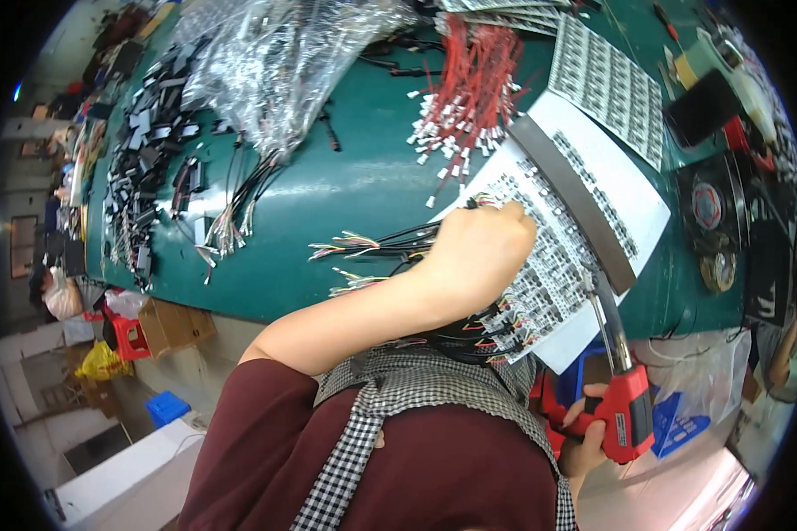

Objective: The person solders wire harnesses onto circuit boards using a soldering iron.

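My right hand (584, 434) is wrapped round the grip of a red and black soldering gun (627, 418). Its metal tip points up to the panel of small circuit boards (553, 239). Over the left part of that panel rests my left hand (485, 252), fingers curled in and closed; what they hold is hidden. Black cables (407, 239) with thin coloured wire ends lie beneath this hand and forearm. More cables (474, 341) run along the panel's near edge, their coloured ends on the boards. A dark brown bar (576, 199) lies across the panel, which sits on a white sheet (651, 212).
On the green table (354, 177) lie red wires with white connectors (469, 88), plastic-wrapped cables (266, 71), and a heap of black parts (146, 133). Another board panel (607, 84), a phone (704, 108), a black fan-like unit (717, 203) and a tape roll (718, 272) are at the right.
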`<action>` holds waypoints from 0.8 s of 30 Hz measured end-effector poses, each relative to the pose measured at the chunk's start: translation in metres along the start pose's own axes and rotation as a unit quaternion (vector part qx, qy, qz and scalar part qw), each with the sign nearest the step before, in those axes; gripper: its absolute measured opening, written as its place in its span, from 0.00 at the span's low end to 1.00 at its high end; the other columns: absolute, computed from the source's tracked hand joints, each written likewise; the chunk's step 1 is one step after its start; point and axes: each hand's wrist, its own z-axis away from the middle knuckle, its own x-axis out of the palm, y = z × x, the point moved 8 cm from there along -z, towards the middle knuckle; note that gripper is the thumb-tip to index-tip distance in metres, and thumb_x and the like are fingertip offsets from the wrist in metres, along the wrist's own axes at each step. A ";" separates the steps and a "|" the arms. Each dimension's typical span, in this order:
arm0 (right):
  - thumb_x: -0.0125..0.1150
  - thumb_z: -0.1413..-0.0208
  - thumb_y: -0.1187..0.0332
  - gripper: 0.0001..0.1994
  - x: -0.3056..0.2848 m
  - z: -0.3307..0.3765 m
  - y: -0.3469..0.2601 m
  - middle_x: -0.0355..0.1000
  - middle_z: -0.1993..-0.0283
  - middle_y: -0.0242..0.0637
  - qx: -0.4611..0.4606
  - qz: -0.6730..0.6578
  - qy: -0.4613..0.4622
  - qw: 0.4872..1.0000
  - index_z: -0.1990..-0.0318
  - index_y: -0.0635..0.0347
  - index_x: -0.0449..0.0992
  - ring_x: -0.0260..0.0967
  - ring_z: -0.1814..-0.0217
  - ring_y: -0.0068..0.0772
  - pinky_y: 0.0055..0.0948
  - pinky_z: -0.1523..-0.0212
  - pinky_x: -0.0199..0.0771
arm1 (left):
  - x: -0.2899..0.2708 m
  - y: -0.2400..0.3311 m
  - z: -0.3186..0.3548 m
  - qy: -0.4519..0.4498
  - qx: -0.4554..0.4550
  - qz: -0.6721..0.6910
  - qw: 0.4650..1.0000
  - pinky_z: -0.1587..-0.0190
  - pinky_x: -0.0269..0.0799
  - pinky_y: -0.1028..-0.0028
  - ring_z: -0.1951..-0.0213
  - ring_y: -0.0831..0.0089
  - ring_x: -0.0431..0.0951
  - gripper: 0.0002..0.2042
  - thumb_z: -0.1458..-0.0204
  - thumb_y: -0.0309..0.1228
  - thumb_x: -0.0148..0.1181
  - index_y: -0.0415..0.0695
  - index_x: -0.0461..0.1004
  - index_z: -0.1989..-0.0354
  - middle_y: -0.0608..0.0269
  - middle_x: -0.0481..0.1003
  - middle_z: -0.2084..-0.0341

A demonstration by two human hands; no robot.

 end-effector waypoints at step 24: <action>0.54 0.43 0.51 0.27 0.020 0.009 -0.017 0.69 0.68 0.40 -0.033 0.069 0.058 0.995 0.53 0.72 0.65 0.63 0.76 0.24 0.21 0.74 0.60 | -0.112 -0.246 0.143 0.257 -0.227 -0.141 0.929 0.58 0.68 0.61 0.61 0.55 0.72 0.07 0.54 0.18 0.53 0.39 0.75 0.66 0.55 0.72 0.69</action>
